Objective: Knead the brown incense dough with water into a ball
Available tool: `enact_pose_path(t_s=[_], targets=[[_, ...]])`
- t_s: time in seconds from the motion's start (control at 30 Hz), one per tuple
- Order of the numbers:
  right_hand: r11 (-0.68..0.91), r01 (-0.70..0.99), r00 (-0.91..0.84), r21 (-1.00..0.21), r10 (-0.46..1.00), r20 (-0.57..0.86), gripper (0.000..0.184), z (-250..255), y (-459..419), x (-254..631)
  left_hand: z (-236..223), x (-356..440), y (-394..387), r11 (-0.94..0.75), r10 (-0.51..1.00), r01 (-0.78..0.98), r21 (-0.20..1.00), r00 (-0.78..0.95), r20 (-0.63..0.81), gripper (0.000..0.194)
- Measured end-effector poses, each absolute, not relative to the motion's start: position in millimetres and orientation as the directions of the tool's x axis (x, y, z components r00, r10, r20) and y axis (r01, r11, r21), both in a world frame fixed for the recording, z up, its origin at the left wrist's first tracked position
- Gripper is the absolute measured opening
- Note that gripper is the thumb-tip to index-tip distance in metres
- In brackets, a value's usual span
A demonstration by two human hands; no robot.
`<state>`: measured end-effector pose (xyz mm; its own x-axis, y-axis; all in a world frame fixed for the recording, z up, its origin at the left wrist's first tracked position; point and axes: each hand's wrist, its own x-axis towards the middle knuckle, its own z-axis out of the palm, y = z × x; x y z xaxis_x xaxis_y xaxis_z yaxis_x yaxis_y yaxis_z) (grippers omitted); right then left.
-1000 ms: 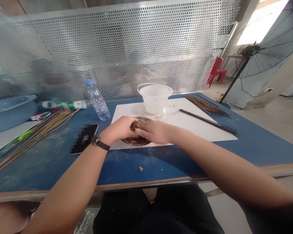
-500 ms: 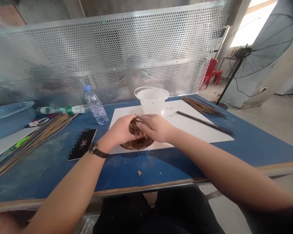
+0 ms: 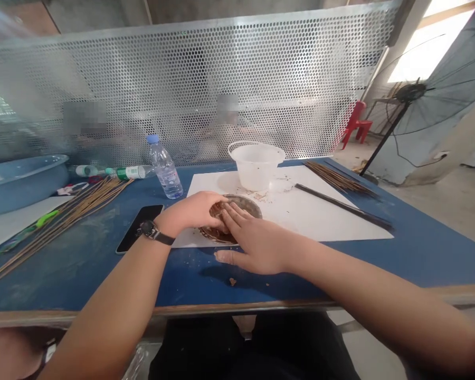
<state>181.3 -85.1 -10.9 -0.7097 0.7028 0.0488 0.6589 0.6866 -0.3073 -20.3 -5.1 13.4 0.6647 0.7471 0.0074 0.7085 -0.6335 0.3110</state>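
Note:
A shallow brown dish (image 3: 254, 208) rests at the near edge of a white board, with moist-looking brown matter (image 3: 217, 211) inside. My left hand (image 3: 198, 211), with a black watch on its wrist, curls its thumb and fingers around something in the dish; its kind is hidden. From the right, my right hand (image 3: 257, 240) reaches over the dish's near rim. Its fingers are stretched out and touch the left fingertips or what lies under them, while the thumb points away, over the blue table. Both hands cover much of the dish.
A translucent bucket (image 3: 257, 166) stands behind the dish. Dark sticks (image 3: 344, 211) and a brown stick bundle (image 3: 340, 179) lie right. Left are a water bottle (image 3: 165, 171), a phone (image 3: 140, 229), long thin sticks (image 3: 75, 214) and a blue basin (image 3: 24, 182). A perforated metal screen (image 3: 261, 79) closes the back.
My right hand has drawn back toward me, its fingers straightened and thumb spread, baring more of the dish. The left hand stays curled at the dish. The view has shifted slightly.

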Motion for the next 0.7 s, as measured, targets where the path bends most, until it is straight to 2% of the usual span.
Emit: enact_pose_path(t_s=[0.07,0.2,0.23,0.3,0.37,0.43,0.57,0.7], targets=[[0.668,0.671,-0.696,-0.322,0.717,0.037,0.109,-13.0,-76.9,177.1,12.3,-20.3,-4.6,-0.604,0.762,0.732,0.315,0.646,-0.040,0.057],[0.606,0.719,-0.647,-0.341,0.762,-0.011,0.110,-15.5,-45.3,170.6,11.2,-22.5,-0.9,-0.603,0.793,0.762,0.235,0.604,0.078,0.082],[0.601,0.717,-0.651,-0.353,0.759,-0.030,0.109,-15.4,-38.1,170.3,11.4,-23.2,0.0,-0.604,0.795,0.768,0.215,0.598,0.099,0.080],[0.622,0.684,-0.681,-0.380,0.732,-0.027,0.104,-15.3,-28.3,171.9,12.0,-23.6,0.6,-0.605,0.795,0.770,0.202,0.597,0.103,0.063],[0.673,0.628,-0.708,-0.391,0.702,0.071,0.093,-16.4,-25.6,175.3,12.1,-22.3,-1.2,-0.620,0.782,0.756,0.209,0.618,0.085,0.039],[0.743,0.558,-0.722,-0.368,0.654,0.225,0.077,-19.3,-27.8,178.6,11.0,-19.4,-4.8,-0.644,0.762,0.739,0.198,0.644,0.072,0.025],[0.836,0.470,-0.710,-0.282,0.548,0.442,0.053,-24.7,-33.8,182.3,8.3,-13.7,-11.2,-0.680,0.728,0.709,0.188,0.684,0.054,0.024],[0.823,0.506,-0.668,-0.258,0.563,0.487,0.046,-19.8,-40.8,182.7,11.8,-14.6,-12.9,-0.686,0.703,0.669,0.286,0.710,0.025,0.027]])
